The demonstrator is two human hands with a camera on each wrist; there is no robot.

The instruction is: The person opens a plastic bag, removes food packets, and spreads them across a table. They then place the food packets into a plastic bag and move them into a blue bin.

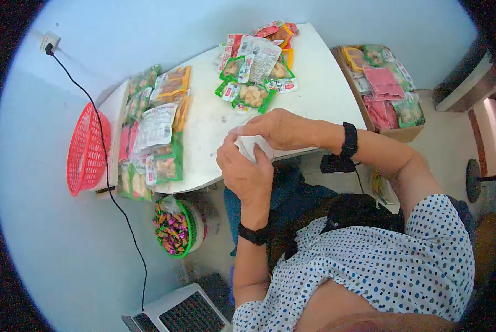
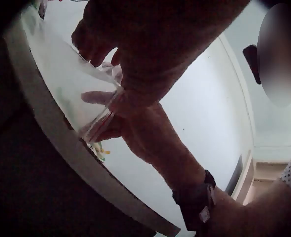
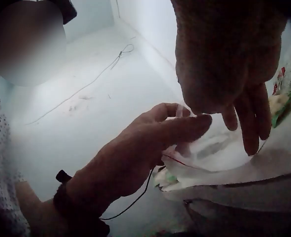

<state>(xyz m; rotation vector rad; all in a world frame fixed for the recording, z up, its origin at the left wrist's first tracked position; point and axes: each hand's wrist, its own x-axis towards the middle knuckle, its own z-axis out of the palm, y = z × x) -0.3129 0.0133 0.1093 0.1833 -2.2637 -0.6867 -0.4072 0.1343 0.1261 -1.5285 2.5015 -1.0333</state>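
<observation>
A clear plastic bag (image 1: 249,148) with a red line along one edge is between the two hands at the table's front edge. My left hand (image 1: 246,172) pinches that bag between thumb and fingers. From the other side, my right hand (image 1: 292,130) holds its upper edge with thumb and fingertips. The film (image 2: 61,81) spreads over the tabletop in the left wrist view, with a right-hand finger lying against it. In the right wrist view the bag (image 3: 212,155) hangs below both hands, and several right-hand fingers reach down along it.
Snack packets (image 1: 253,66) pile at the table's back, and more packets (image 1: 159,127) line its left side. A cardboard box (image 1: 405,134) of packets stands right. A red basket (image 1: 87,149), a black cord (image 1: 107,160) and a green-rimmed bucket (image 1: 191,229) of wrapped sweets are left.
</observation>
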